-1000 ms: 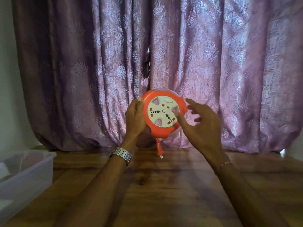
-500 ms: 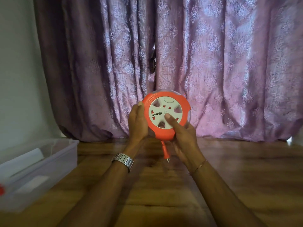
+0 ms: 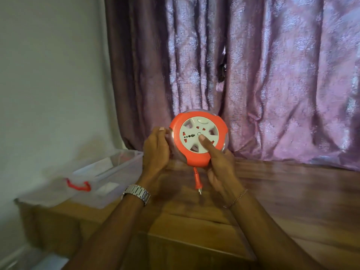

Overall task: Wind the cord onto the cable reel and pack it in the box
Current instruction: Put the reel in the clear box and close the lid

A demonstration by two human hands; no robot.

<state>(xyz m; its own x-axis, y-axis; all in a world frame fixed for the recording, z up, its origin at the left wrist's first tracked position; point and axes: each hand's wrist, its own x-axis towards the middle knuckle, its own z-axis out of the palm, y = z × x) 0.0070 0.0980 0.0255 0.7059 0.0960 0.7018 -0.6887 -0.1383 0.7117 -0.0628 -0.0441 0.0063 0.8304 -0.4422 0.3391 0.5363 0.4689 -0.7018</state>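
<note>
Reel [image 3: 196, 141] unchanged in both hands; box [image 3: 101, 178] now nearer.

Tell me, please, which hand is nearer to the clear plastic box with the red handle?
Left. The left hand grips the reel's left edge, just right of the box; the right hand holds the reel's far side.

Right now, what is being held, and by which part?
The cable reel: left hand grips its left rim, right hand holds the lower right edge, thumb on the white face.
</note>
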